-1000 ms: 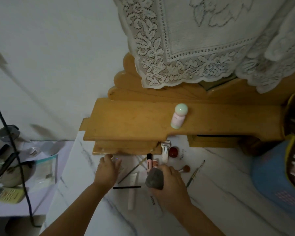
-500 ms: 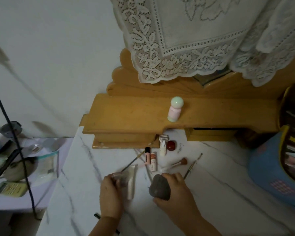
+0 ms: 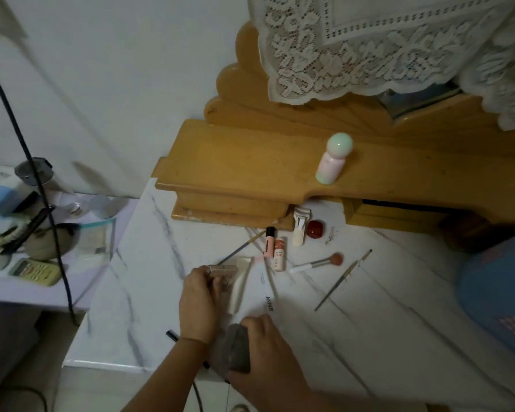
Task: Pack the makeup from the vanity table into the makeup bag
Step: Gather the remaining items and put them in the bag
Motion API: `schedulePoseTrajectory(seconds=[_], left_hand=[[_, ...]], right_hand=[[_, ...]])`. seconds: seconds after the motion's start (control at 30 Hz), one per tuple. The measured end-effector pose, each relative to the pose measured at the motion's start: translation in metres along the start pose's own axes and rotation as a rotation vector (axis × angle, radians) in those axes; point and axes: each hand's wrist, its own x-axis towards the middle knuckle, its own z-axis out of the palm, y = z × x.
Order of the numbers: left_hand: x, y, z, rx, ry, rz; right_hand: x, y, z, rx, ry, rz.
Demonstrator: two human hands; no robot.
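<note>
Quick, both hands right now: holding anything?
Left hand: grips a small clear case.
Right hand: holds a grey pouch.

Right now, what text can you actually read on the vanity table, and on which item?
"IN TO YOU": on the peach lip tube, running along its length.
"MN" plus one more character, unclear: on the white tube lying flat.
Dark print on the pink tube with black cap: too small to read.
Script lettering on the marble top beside the red jar: blurred.
Buttons on the remote on the side table: unreadable.
</note>
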Motion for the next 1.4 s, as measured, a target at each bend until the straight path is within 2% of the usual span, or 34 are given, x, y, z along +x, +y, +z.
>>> schedulePoseTrajectory(seconds=[0.1,0.2,0.33,0.47,0.63,0.8,0.93,1.07,1.13,1.3,1.33,1.4], left_hand=[[0.001,-0.003,0.001,0.005,0.009,0.006],[0.002,-0.004,0.001,-0.035,0.017,-0.003],[0.003,-0.002,-0.004,-0.165,0.017,-0.062],[0.009,-0.002,-0.019,-0.237,-0.059,-0.099],[0.002,-0.007,-0.047,-0.285,-0.197,-0.141],[-0.016,-0.003,-0.043,-0.382,-0.356,-0.278],[-0.014,-0.001,-0.042,-0.41,-0.359,-0.367],[-0.012,0.005,-0.05,-0.287,-0.355,-0.21],[-0.016,0.011,-0.052,-0.262,-0.382,-0.167],[-0.027,0.027,-0.052,-0.374,-0.591,-0.24],[-0.028,0.028,-0.052,-0.383,-0.592,-0.237],[-0.026,0.026,-0.056,-0.43,-0.49,-0.276]], right_hand=[[0.005,-0.006,0.03,-0.01,-0.037,0.02],[0.011,-0.004,0.046,-0.04,0.105,-0.01],[0.013,0.001,0.049,-0.085,0.123,0.008],[0.018,0.009,0.041,-0.168,0.288,-0.022],[0.024,0.014,0.022,-0.275,0.352,-0.008],[0.033,0.017,0.012,-0.15,0.397,0.074],[0.025,0.019,-0.002,0.025,0.323,0.137],[0.015,0.017,-0.014,0.144,0.314,0.117],[0.014,0.012,-0.02,0.147,0.287,0.071],[0.022,-0.007,-0.021,0.071,0.189,-0.064],[0.024,-0.009,-0.021,0.065,0.174,-0.066],[0.027,-0.007,-0.02,0.034,0.166,-0.004]])
